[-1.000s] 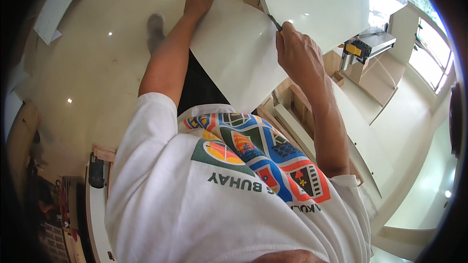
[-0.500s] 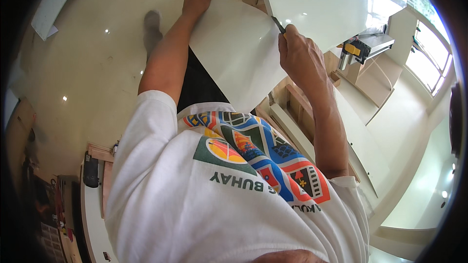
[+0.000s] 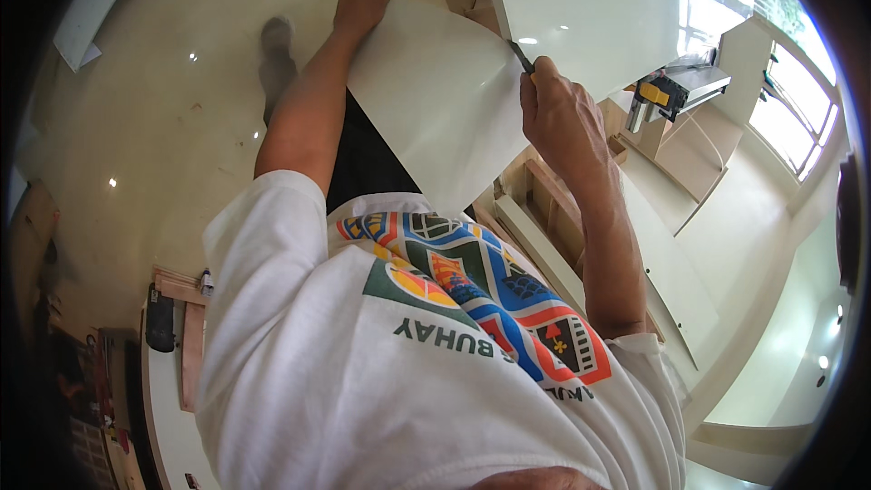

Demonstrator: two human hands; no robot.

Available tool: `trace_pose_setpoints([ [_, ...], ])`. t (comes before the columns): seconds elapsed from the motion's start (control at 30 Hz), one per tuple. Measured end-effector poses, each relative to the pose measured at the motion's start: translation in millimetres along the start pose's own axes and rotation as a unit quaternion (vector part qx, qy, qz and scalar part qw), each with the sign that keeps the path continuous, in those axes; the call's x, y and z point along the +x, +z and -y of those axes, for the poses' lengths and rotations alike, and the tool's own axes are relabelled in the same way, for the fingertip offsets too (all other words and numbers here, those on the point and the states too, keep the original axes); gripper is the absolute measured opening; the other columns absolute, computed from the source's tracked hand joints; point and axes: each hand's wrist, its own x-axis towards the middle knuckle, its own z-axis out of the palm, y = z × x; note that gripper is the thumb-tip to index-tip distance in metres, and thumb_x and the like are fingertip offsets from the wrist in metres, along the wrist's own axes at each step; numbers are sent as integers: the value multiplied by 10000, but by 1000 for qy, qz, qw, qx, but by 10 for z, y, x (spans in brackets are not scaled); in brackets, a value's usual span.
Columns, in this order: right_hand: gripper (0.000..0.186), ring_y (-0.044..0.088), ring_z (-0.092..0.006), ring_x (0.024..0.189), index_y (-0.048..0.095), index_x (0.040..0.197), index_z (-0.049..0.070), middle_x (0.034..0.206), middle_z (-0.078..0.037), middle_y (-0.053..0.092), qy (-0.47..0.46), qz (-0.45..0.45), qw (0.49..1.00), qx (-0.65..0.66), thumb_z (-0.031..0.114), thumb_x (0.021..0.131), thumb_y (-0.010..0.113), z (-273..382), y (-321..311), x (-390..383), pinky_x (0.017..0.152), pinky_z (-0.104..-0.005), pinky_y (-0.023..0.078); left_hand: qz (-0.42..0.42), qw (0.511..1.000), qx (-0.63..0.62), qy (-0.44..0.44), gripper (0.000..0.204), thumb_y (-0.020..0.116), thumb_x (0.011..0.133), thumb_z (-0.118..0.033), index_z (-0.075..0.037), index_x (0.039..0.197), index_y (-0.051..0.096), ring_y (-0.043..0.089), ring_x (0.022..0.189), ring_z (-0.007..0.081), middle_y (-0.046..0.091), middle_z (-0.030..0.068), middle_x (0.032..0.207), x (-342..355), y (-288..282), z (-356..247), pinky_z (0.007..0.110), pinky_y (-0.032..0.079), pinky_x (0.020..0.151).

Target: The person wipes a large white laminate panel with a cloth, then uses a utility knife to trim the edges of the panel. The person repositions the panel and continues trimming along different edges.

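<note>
A thin, glossy white sheet (image 3: 435, 82) stretches in front of me, bent and hanging down toward my waist. At its far left edge my left hand (image 3: 361, 11) is closed on it. My right hand (image 3: 561, 109) grips a utility knife (image 3: 522, 58) with a dark blade and a bit of yellow at the handle. The blade's tip meets the near left edge of a large white panel (image 3: 590, 9), where the sheet's edge also runs. My right fingers partly hide the knife's handle.
Right of the panel stands a grey and black machine with a yellow part (image 3: 655, 93). Wooden framing (image 3: 553, 195) lies beneath my right forearm. A white board piece (image 3: 102, 7) rests on the glossy floor at far left. A black case (image 3: 160, 318) sits at lower left.
The knife and my right hand have shifted slightly nearer to me along the panel's edge. My left hand keeps its hold on the sheet. The whole view has shifted a little.
</note>
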Motion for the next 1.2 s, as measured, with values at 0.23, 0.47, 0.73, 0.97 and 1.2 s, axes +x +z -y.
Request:
trace_pose_setpoints([
  [0.23, 247, 670, -468, 735, 517, 884, 4, 720, -243, 661, -8, -23, 1000, 3, 201, 1034, 510, -25, 134, -36, 718, -552, 523, 20, 992, 99, 82, 497, 542, 934, -391, 62, 854, 731, 695, 982, 429, 721, 291, 1022, -70, 282, 248, 491, 538, 926],
  [0.47, 256, 672, -473, 748, 524, 905, 5, 749, -252, 673, 9, 3, 1000, 0, 223, 1037, 492, -86, 134, -69, 727, -562, 518, 9, 999, 45, -6, 483, 470, 994, -333, 67, 878, 715, 698, 924, 423, 722, 267, 955, -71, 121, 7, 498, 551, 901],
  [0.73, 225, 678, -461, 761, 544, 924, 0, 745, -248, 674, 17, 0, 1000, 14, 192, 1025, 488, -73, 87, -117, 741, -563, 507, 13, 993, 107, 42, 468, 454, 1014, -293, 73, 869, 707, 712, 865, 404, 722, 249, 933, -139, 129, 175, 498, 566, 864],
  [0.97, 156, 658, -477, 772, 536, 917, -4, 777, -263, 667, 26, 35, 999, -1, 137, 982, 530, -84, 159, -145, 736, -546, 498, 30, 985, 143, 89, 459, 498, 983, -325, 77, 916, 711, 698, 903, 441, 718, 275, 1012, 39, 350, 623, 509, 552, 897],
  [1.2, 173, 648, -488, 748, 508, 932, -6, 739, -260, 655, 20, 6, 999, 39, 152, 1001, 527, -143, 136, -297, 717, -560, 493, 10, 999, 5, -52, 479, 553, 941, -383, 64, 897, 718, 692, 947, 465, 713, 302, 1040, -190, 340, 404, 520, 546, 888],
])
